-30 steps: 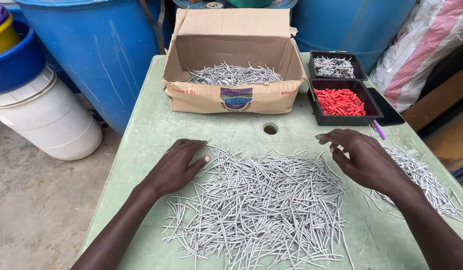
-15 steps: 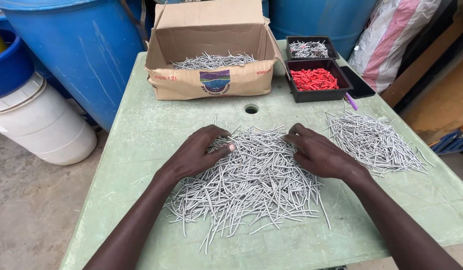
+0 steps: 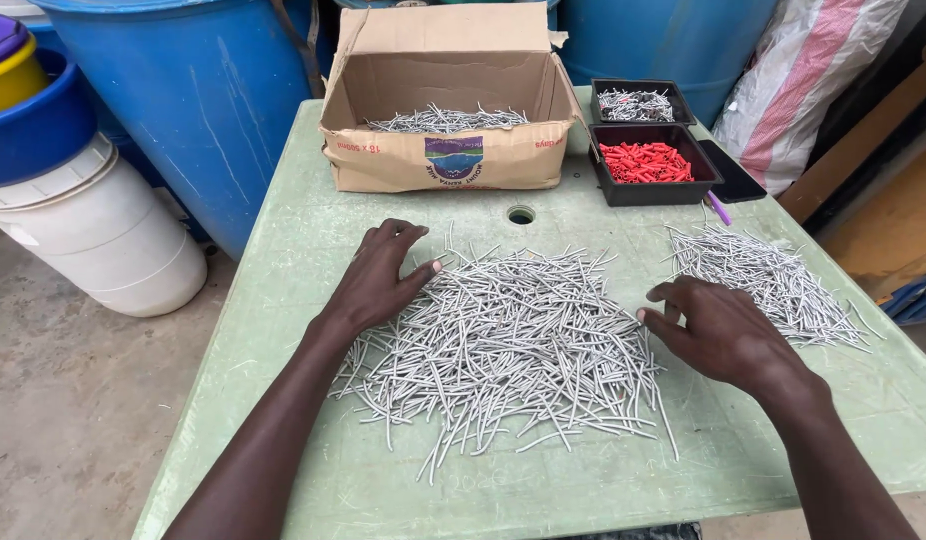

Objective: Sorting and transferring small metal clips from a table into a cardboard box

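Two hands that were pressed together on the middle of the heap half a second ago have drawn apart to its edges. The left hand (image 3: 383, 280) now lies flat at the pile's ten o'clock corner, fingers (image 3: 408, 236) spread and holding nothing. The right hand (image 3: 718, 330) sits at the three o'clock edge, fingers loosely curled, tips touching the outermost nails; whether any nail is pinched between them I cannot tell.

The big pile of nails (image 3: 513, 340) is grey, thin and tangled, lying in the middle of the pale green table (image 3: 283, 330), spread wider than before, with strays trailing off toward six o'clock.

A smaller heap of nails (image 3: 763, 275) lies at two o'clock from the big pile, apart from it. At twelve o'clock, beyond a round hole (image 3: 520, 214) in the table, stands an open cardboard box (image 3: 453, 150) with more nails in it. Beside it at one o'clock are two black trays, the near tray (image 3: 651, 165) holding red plugs, the far tray (image 3: 638, 103) grey pieces. Blue barrels (image 3: 203, 100) and a white bucket (image 3: 103, 240) stand off the table's left side.
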